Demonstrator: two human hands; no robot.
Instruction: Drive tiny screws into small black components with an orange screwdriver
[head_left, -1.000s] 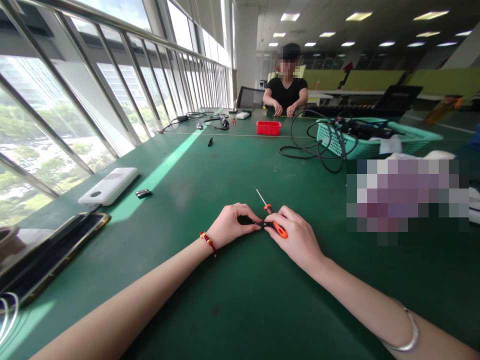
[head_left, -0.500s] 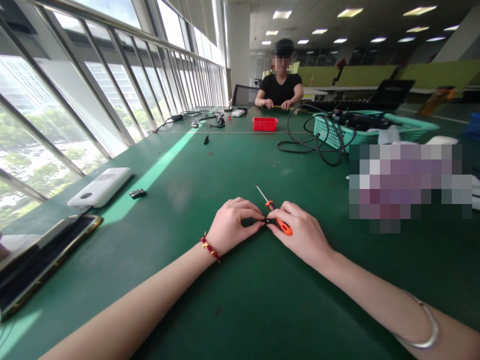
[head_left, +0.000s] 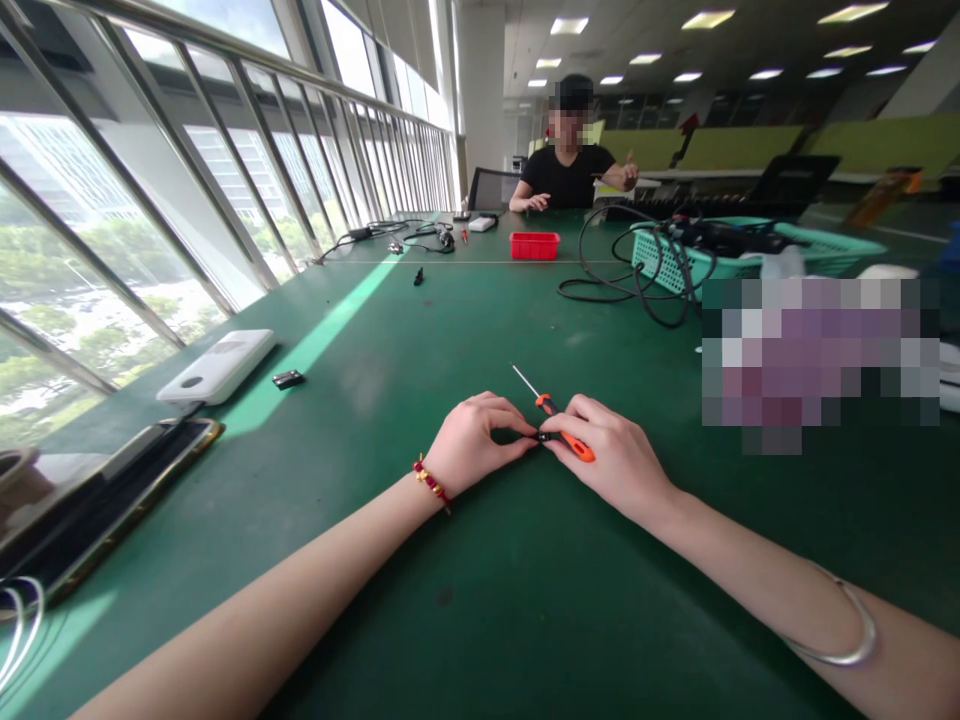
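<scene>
My left hand [head_left: 480, 436] pinches a small black part [head_left: 545, 436] between thumb and fingertips; its exact kind is too small to make out. On the other side, the thumb and fingertips of my right hand [head_left: 619, 455] meet the same part. A screwdriver [head_left: 576, 446] with an orange and black handle is also tucked in my right hand, its thin metal shaft slanting up and left, away from the part. Both hands are low over the green table [head_left: 450, 620], fingertips nearly touching. Part of the screwdriver handle is covered by my right fingers.
To the left lie a small black piece [head_left: 288, 379], a white device [head_left: 217, 368] and a dark phone-like slab [head_left: 161, 480]. Further back are a red bin [head_left: 535, 246], a teal basket [head_left: 817, 262] and black cables [head_left: 600, 290]. A person [head_left: 568, 170] sits opposite.
The whole view has shifted slightly. My hands keep their hold, with the black part turned a little. The person opposite has lifted one hand off the table.
</scene>
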